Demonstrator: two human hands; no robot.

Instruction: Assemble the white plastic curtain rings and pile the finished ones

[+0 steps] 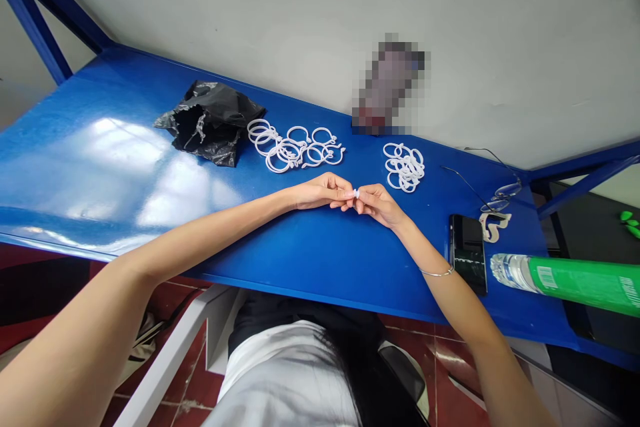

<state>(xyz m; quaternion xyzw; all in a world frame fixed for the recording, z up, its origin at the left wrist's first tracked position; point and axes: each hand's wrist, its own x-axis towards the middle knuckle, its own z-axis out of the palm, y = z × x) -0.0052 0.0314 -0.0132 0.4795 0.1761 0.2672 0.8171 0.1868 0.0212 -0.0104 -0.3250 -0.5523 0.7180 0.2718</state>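
the small white piece (pixel 357 193), probably a ring seen edge-on, sits exactly between the two hands over the blue table (pixel 325 253), pinched by the left hand (pixel 320 191) and the right hand (pixel 377 202) fingertips, equally near both.

A plain workshop: blue metal bench (pixel 100 167) against a bare wall (pixel 350 13).

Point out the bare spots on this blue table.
Bare: the wide stretch left of the black bag, and the near edge below both hands. Crowded: ring piles behind the hands; phone, glasses, bottle at right.
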